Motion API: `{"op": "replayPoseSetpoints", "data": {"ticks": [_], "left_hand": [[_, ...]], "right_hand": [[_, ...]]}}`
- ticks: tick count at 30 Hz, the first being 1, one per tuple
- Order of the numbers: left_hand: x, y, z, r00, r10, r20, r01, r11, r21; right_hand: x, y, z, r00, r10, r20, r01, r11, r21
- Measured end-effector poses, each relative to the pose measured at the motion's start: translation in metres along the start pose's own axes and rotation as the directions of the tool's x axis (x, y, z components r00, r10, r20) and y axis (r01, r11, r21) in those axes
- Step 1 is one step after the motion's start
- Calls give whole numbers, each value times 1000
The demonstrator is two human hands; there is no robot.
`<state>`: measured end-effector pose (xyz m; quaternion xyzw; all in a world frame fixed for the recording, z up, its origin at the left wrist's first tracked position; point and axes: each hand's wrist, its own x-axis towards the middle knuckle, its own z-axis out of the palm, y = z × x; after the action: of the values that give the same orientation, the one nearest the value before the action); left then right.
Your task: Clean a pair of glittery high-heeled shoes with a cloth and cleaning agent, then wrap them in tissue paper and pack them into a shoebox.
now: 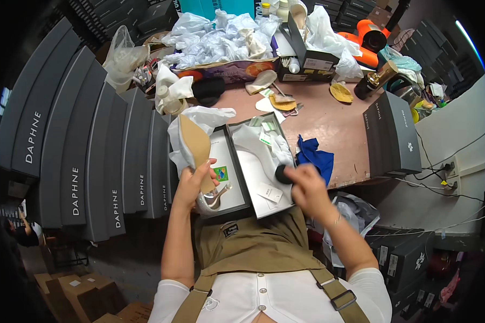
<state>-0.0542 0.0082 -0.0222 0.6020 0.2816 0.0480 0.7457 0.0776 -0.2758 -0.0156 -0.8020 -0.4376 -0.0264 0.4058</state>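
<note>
My left hand (190, 187) is closed around a high-heeled shoe (195, 141), gripping it near the heel with the tan sole turned up and the toe pointing away. White tissue paper (179, 153) lies behind the shoe. In my right hand (308, 189), the fingertips pinch a small round black pad (283, 174); its exact kind is unclear. Below both hands, an open grey shoebox (246, 180) lies in two halves. Its right half contains white tissue (277, 148) and a white paper tag (269, 192). A blue cloth (316, 160) rests right of the box.
Stacked grey shoeboxes (64, 145) wall off the left side. Another stack (392, 134) stands at the table's right edge. At the back are a carton of crumpled tissue (221, 40), an orange heat gun or dryer (369, 37) and yellow pads (340, 92). Cables (442, 183) hang on the right.
</note>
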Motion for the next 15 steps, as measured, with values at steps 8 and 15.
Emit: {"op": "replayPoseSetpoints", "data": {"ticks": [8,15], "left_hand": [[16,-28,18,865,482,137,-339,361,869],[46,-55,110,773,436,461,-577,180,797]], "right_hand": [[78,77,57,957,-63,284,231,758,-611],[64,93,103,948,-74,310,254,765,-593]]}}
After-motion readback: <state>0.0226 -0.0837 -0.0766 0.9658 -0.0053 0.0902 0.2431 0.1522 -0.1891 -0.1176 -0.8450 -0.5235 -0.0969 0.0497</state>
